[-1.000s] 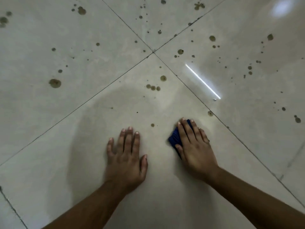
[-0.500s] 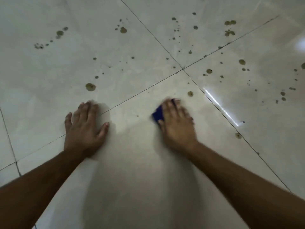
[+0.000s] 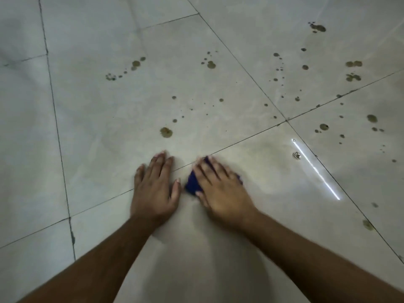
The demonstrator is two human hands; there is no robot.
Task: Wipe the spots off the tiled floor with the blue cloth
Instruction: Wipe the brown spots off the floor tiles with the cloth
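The left hand [image 3: 154,189] lies flat, fingers straight, on the tiled floor [image 3: 98,149]. Just right of it, the right hand [image 3: 220,189] presses flat on the blue cloth [image 3: 192,182], mostly hidden, so its long axis is unclear. Brown spots [image 3: 166,132] lie beyond.

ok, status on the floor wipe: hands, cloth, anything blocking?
Left hand flat on floor, empty. Right hand pressing blue cloth to tile. Nearest big spot just ahead of left fingers, unwiped. Nothing blocking.

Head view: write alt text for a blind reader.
A right hand presses a blue cloth flat on a pale tiled floor, the left hand flat beside it. Brown spots dot the tiles beyond.
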